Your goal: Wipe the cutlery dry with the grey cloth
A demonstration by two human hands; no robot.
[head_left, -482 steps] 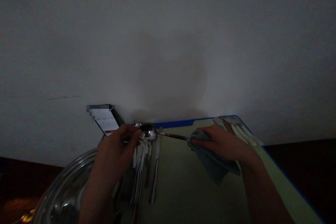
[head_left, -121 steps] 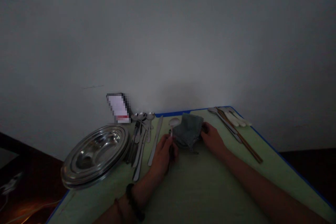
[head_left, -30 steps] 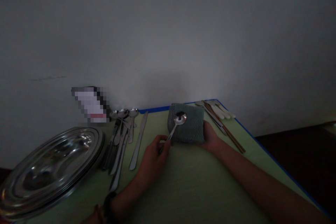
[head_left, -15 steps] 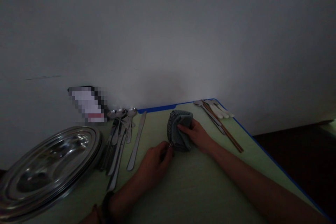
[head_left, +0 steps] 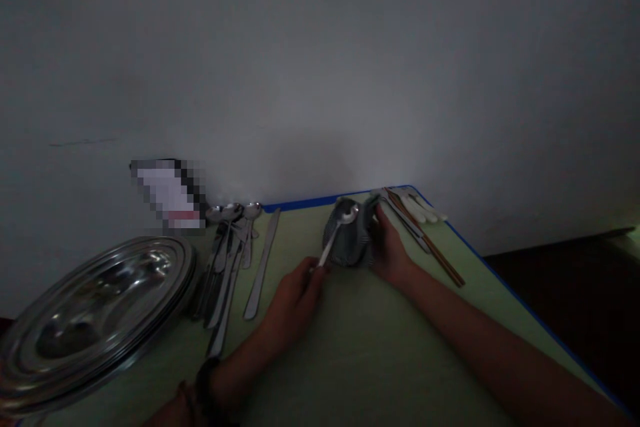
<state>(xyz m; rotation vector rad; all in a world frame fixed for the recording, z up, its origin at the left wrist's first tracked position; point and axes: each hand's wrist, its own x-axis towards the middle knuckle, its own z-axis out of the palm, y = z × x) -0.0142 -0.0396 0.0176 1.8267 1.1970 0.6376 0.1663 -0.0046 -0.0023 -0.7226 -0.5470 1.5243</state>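
A metal spoon (head_left: 331, 240) is pinched by its handle end in my left hand (head_left: 296, 293), its bowl pointing away and up to the right. Behind the bowl, my right hand (head_left: 393, 250) grips a folded grey cloth (head_left: 345, 250), which is spread partly open around the spoon's bowl. Some of my right fingers are hidden by the cloth. A single table knife (head_left: 263, 267) lies left of the cloth, apart from both hands.
Stacked oval metal trays (head_left: 165, 250) stand at the left. Beside them lies a pile of spoons, forks and knives (head_left: 225, 267). Brown chopsticks (head_left: 445, 263) and white-handled cutlery (head_left: 423, 210) lie at the right back. A pixelated device (head_left: 167, 193) leans against the wall (head_left: 320, 67).
The cloth, earlier folded over the spoon, has opened, and the spoon's bowl now shows. My right hand has shifted slightly right with the cloth; my left keeps the handle.
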